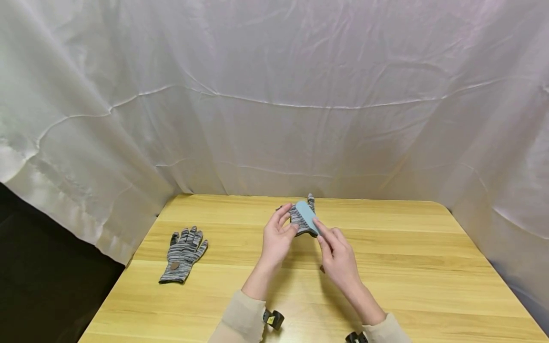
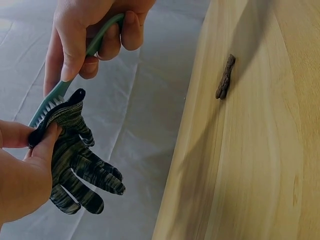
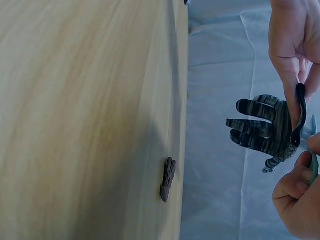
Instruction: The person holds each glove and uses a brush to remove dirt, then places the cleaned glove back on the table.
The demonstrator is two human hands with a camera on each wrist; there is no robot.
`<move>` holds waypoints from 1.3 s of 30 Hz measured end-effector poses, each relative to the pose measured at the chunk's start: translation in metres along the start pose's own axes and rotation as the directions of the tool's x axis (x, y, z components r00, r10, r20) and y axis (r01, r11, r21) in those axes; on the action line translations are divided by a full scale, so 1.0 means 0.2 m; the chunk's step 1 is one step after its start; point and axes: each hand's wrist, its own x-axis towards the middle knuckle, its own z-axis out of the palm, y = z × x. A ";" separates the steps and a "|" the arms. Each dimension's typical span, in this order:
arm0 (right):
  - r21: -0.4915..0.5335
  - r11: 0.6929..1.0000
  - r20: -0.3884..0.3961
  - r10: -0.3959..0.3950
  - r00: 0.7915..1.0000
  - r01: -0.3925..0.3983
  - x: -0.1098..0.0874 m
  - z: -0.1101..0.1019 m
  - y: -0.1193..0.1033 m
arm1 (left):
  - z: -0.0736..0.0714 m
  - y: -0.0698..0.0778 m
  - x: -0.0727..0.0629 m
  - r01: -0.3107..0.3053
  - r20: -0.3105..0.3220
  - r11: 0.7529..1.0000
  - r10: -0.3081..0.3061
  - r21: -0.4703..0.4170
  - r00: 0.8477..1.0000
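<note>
My left hand (image 1: 276, 238) pinches the cuff of a grey-and-black striped knit glove (image 2: 75, 155) between thumb and fingers, holding it above the table. In my right hand (image 1: 340, 257) is the handle of a light blue-green brush (image 1: 306, 212). The brush's white bristles (image 2: 50, 107) touch the glove near its cuff in the left wrist view. From that cuff the glove's fingers hang down, as the right wrist view also shows. A second striped glove (image 1: 184, 252) lies flat at the table's left, with a round brown spot (image 1: 174, 265) near its cuff.
A dark brown, lumpy strip (image 2: 226, 77) lies on the wooden table (image 1: 411, 267), below the hands and mostly hidden by the right hand in the head view. Pale curtains (image 1: 274, 133) hang behind the table and at both sides.
</note>
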 end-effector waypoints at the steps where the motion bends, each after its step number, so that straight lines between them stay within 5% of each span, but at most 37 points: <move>1: 0.004 1.000 0.001 0.006 1.000 -0.006 0.00 0.00 0.00 | 0.00 0.00 0.00 0.004 -0.001 1.000 -0.004 0.001 1.000; 24: 0.021 1.000 -0.026 0.011 1.000 -0.010 0.00 0.00 0.00 | 0.01 0.01 0.00 0.001 -0.008 1.000 -0.001 0.001 1.000; 39: -0.006 0.996 -0.027 0.090 0.996 -0.090 0.01 -0.01 0.00 | 0.01 0.01 -0.01 0.009 -0.004 1.000 -0.009 0.011 1.000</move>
